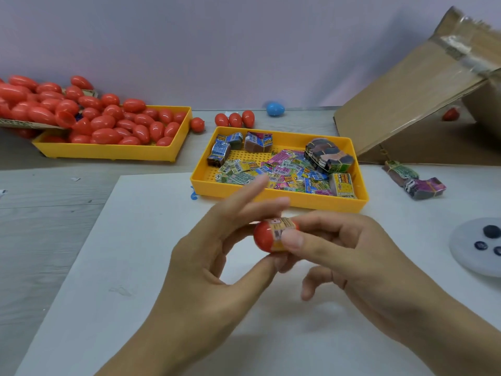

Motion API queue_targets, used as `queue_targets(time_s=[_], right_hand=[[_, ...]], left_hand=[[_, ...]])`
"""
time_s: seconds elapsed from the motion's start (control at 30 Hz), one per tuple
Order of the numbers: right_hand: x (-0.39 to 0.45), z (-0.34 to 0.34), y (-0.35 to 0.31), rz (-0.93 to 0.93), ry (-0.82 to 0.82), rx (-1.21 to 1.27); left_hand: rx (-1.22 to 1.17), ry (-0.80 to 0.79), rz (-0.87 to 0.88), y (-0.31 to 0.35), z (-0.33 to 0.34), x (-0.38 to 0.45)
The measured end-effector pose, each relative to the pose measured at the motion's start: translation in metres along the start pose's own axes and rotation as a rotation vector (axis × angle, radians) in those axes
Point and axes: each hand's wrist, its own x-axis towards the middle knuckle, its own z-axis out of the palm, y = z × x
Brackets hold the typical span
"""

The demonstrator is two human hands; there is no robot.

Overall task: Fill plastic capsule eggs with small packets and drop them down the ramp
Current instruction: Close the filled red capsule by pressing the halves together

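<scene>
above the table (81, 267), left hand (206, 256) and right hand (339, 248) both pinch a red capsule egg (264, 237), packet (282, 225) showing inside. light, smooth, likely slippery; best held round its middle.

both forearms reach in from the lower edge and meet over the table (81, 308). the left hand (206, 256) has its index and middle fingers stretched forward and its thumb pressed up beneath the red capsule egg (267, 237). the right hand (344, 251) pinches the same egg between thumb and curled fingers.
</scene>
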Motion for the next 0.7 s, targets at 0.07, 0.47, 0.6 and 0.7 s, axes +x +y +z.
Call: queue_targets(time_s=[0.07,0.47,0.6,0.7], right_hand=[[-0.0001,-0.0026,0.0009,-0.127,0.041,-0.054],[-0.0001,-0.0014,-0.0021,-0.149,0.154,-0.109],[-0.0005,0.001,0.0013,-0.113,0.078,-0.135],[-0.0002,-0.0026,0.0038,-0.261,0.169,-0.232]], left_hand=[[-0.058,0.042,-0.114,0.0015,0.0007,0.0001],[-0.243,0.086,-0.206,-0.0003,-0.002,0.005],[-0.198,0.006,-0.151,0.0013,-0.0003,0.0019],[-0.338,0.091,-0.291,0.0026,-0.0001,0.0034]])
